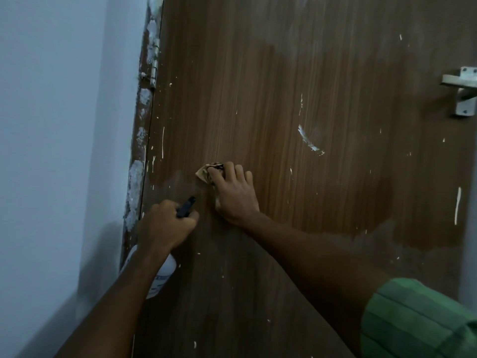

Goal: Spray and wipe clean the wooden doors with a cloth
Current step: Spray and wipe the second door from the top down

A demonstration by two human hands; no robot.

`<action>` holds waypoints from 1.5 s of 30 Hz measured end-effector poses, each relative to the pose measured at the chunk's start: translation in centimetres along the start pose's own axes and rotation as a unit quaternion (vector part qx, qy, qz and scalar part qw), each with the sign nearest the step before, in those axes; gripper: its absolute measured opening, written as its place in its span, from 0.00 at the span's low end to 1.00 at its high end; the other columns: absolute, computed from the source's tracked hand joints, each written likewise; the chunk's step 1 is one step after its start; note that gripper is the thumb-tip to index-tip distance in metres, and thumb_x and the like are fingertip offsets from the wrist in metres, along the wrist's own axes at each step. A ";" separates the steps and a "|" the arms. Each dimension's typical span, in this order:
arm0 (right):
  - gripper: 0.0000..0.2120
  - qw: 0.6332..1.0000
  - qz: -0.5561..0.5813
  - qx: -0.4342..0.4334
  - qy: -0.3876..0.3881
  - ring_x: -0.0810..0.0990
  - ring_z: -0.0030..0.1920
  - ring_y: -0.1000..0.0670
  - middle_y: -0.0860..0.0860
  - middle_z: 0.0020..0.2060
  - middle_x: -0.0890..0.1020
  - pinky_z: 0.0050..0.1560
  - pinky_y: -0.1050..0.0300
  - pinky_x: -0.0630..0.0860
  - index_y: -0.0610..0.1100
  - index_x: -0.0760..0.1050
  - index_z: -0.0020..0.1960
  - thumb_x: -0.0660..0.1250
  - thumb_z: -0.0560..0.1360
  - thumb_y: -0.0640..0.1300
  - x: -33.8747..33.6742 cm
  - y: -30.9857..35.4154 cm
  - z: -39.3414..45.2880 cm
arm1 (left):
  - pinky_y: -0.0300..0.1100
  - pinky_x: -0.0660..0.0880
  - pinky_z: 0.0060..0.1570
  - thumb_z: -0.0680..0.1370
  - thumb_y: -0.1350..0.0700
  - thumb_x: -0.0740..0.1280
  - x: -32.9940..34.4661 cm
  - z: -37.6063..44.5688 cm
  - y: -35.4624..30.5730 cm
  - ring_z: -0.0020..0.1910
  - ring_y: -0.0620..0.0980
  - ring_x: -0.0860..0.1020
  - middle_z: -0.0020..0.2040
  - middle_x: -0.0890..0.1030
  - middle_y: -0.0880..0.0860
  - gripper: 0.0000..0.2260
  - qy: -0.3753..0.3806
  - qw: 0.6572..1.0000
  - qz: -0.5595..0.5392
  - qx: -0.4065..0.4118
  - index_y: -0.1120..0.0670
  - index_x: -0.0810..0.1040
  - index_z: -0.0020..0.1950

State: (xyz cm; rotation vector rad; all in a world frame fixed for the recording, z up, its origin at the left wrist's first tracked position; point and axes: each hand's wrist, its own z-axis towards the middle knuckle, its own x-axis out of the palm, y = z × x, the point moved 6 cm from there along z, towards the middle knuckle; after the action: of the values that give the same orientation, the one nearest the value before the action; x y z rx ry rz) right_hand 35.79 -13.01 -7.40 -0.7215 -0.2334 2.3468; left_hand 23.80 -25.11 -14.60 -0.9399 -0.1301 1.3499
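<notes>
A brown wooden door (pixel 284 86) fills the view, flecked with white paint drips and one larger white smear (pixel 309 142). My right hand (pixel 236 193) presses a small patterned cloth (pixel 206 171) flat against the door at mid height. Only the cloth's left part shows past my fingers. Just left and below, my left hand (pixel 165 224) grips a white spray bottle (pixel 161 275) with a black nozzle (pixel 186 206) that points up at the door. A faint mist patch shows on the door left of the cloth.
A pale wall (pixel 56 151) runs along the left. The door frame edge (pixel 139 164) is crusted with white paint, with a hinge (pixel 154 63) higher up. A metal latch (pixel 462 91) sits at the door's right edge. My green sleeve (pixel 413 319) is at the lower right.
</notes>
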 end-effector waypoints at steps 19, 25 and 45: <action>0.36 0.920 -0.169 -0.336 0.112 0.66 0.73 0.40 0.43 0.76 0.65 0.70 0.41 0.67 0.52 0.61 0.80 0.70 0.76 0.57 3.8 5.6 1.2 | 0.42 0.69 0.35 0.81 0.51 0.72 -4.2 -1.0 1.2 0.32 0.54 0.77 0.31 0.78 0.54 0.17 -0.116 0.992 -0.042 0.018 0.50 0.75 0.33; 0.35 0.997 -0.055 -0.045 0.011 0.66 0.71 0.37 0.40 0.74 0.66 0.69 0.39 0.67 0.49 0.63 0.78 0.71 0.76 0.57 1.0 3.8 4.9 | 0.46 0.73 0.39 0.81 0.50 0.72 -4.8 -0.7 1.0 0.34 0.58 0.79 0.32 0.79 0.54 0.17 -0.134 0.989 -0.063 0.005 0.52 0.75 0.33; 0.32 0.934 -0.163 -0.303 0.100 0.65 0.74 0.40 0.43 0.77 0.64 0.70 0.42 0.66 0.51 0.63 0.79 0.69 0.78 0.54 5.9 10.3 1.8 | 0.45 0.73 0.36 0.80 0.49 0.72 -4.9 -1.3 2.7 0.31 0.57 0.78 0.30 0.78 0.54 0.17 -0.137 0.989 -0.047 0.003 0.51 0.75 0.33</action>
State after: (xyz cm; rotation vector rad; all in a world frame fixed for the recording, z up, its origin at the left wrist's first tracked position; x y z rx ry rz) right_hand 25.47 -16.99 -12.03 -1.1063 -0.9363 1.8632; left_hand 21.23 -30.17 -15.09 -0.7293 -0.3764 1.3848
